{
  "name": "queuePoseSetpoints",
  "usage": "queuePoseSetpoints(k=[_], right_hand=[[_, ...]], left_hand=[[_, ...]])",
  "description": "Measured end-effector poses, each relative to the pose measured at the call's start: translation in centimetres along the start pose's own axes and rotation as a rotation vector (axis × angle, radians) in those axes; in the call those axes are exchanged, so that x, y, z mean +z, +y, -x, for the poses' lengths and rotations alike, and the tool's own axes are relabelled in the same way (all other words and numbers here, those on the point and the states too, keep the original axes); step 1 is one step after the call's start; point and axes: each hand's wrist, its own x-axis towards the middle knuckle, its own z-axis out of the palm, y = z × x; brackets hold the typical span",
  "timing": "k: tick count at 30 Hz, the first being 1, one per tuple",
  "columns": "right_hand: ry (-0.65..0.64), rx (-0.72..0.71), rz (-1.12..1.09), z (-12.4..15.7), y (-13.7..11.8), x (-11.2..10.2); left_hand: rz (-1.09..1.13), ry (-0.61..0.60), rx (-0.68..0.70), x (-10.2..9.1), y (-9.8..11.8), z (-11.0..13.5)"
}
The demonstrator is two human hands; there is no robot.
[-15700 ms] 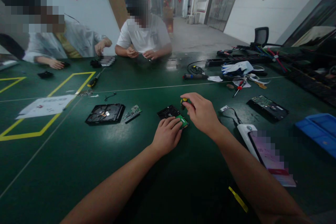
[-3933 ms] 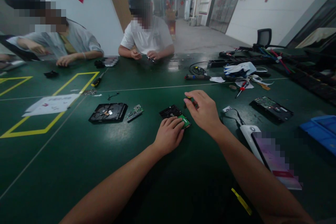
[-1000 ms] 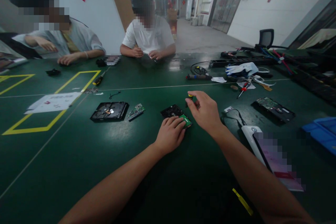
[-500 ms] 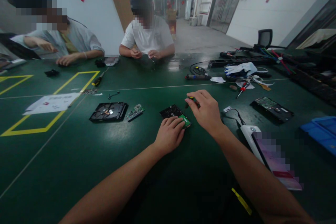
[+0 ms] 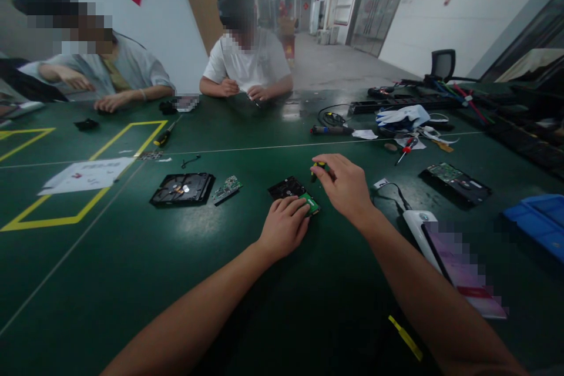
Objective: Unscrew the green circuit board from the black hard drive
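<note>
A black hard drive with a green circuit board (image 5: 285, 187) lies on the table in front of me. My left hand (image 5: 287, 220) is laid over its near side, fingers curled on the green part and holding it down. In my right hand (image 5: 346, 185) a short screwdriver with a yellow and black handle (image 5: 318, 168) is pinched upright between thumb and fingers, just above the drive's right side. Whether its tip touches the drive I cannot make out. Left of the drive lie a loose circuit board (image 5: 227, 189) and another black hard drive (image 5: 182, 189).
At right are a third hard drive (image 5: 456, 183), a white device with a cable (image 5: 420, 220) and a blue bin (image 5: 537, 220). A red screwdriver (image 5: 408, 150), gloves (image 5: 403, 117) and a dark cylindrical tool (image 5: 330, 130) lie farther back. Two people sit across the table.
My right hand has shifted very slightly and the screwdriver's handle is turned a little. My left hand and the hard drive stay in place.
</note>
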Motion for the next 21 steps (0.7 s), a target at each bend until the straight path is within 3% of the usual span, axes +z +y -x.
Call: queuePoseSetpoints(k=[5,11,21], right_hand=[[-0.015,0.093,-0.022,0.15,0.01,0.33],[0.04,0.019,0.051,0.1,-0.33,0.17],[-0.022,-0.042,-0.017,0.18,-0.72,0.08]], left_hand=[[-0.001,-0.008,-0.004,-0.1,0.02,-0.01],[-0.008,-0.02,-0.009,0.02,-0.06,0.0],[-0.003,-0.013,-0.008,-0.02,-0.02,0.06]])
